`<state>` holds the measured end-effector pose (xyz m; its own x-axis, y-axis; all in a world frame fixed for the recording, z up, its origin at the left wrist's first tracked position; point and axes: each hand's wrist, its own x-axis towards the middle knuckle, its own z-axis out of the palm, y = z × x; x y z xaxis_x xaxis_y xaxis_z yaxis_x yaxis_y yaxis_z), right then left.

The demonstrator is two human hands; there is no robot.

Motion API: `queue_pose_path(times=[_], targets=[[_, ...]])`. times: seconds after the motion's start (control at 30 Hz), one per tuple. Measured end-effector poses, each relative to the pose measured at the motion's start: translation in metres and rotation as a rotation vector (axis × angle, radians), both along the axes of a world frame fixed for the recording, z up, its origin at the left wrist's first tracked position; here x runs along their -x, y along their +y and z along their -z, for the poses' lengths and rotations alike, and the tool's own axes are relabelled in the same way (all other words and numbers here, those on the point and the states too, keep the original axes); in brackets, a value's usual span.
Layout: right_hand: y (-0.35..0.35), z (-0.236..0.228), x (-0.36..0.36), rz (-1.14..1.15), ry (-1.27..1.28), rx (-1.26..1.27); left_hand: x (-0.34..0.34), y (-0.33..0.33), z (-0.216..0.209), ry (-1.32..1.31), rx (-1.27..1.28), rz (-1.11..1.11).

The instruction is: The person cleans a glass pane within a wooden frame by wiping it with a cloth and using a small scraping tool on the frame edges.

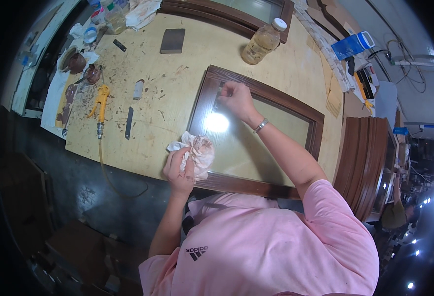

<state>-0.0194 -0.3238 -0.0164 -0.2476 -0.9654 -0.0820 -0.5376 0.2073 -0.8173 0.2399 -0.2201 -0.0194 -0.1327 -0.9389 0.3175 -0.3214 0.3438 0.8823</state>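
Observation:
A dark brown wooden frame (287,106) with a glass pane (234,157) lies flat on the workbench before me, bright light glaring off the glass. My left hand (180,166) grips a crumpled, stained white cloth (200,152) over the frame's near left corner. Over the far left part of the pane, my right hand (237,100) is closed in a pinch, its fingertips close to the frame's inner edge. Whatever those fingers hold, if anything, is too small to make out. A metal band circles the right wrist.
Beyond the frame stands a white-capped bottle of yellowish liquid (261,44). On the left lie a yellow air blow gun (99,104) with a hose, a dark flat strip (129,123) and a stained pot (73,61). Another wooden frame (212,11) rests at the far edge; brown panels (360,158) stand right.

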Motion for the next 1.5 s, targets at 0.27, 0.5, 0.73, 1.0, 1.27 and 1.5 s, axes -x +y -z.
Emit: queue_pose_path(times=[0.27,0.5,0.73,1.0,1.27,1.5], targets=[[0.001,-0.008,-0.009,0.050,0.101,-0.030,0.000,0.000,0.001,0.023,-0.022,0.005],[-0.001,-0.014,-0.016,0.064,0.183,-0.029,0.000,0.000,-0.001,0.031,-0.043,0.000],[-0.001,-0.003,-0.009,0.066,0.123,0.011,-0.001,0.000,-0.001,0.044,-0.060,0.007],[-0.002,0.011,0.008,0.024,-0.113,0.081,0.000,0.000,0.000,0.036,-0.060,0.004],[-0.004,0.002,0.004,0.003,-0.081,0.027,0.000,-0.001,0.000,0.033,-0.044,0.002],[-0.004,0.002,0.005,-0.003,-0.028,0.034,0.001,-0.002,-0.001,0.039,-0.043,-0.004]])
